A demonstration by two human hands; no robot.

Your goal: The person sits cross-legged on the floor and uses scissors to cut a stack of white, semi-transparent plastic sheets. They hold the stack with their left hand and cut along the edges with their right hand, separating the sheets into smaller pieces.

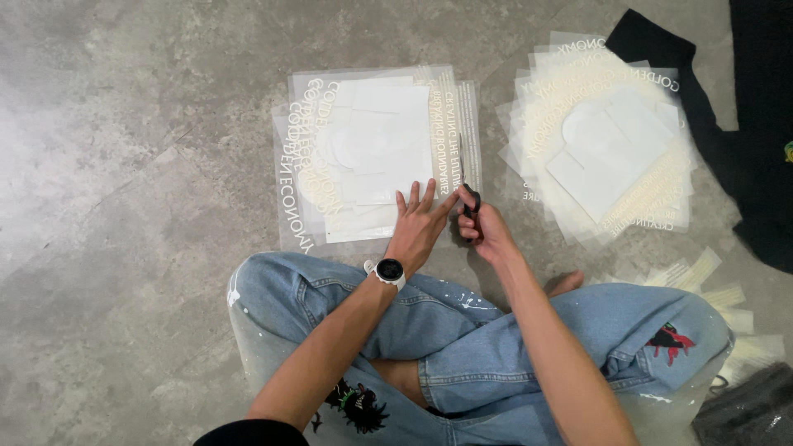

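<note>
The right hand [486, 230] is clenched through the black handles of a pair of scissors [468, 198], whose long axis runs near to far, blades pointing away into the right edge of a stack of clear printed film sheets [372, 153] on the concrete floor [124, 165]. The left hand [420, 221], a white watch [388, 270] at its wrist, lies released and flat, fingers spread, on the stack's near right corner. A fanned pile of similar sheets [603, 149] lies to the right, partly over black cloth [743, 140]. Cut strips [710, 285] lie near right.
</note>
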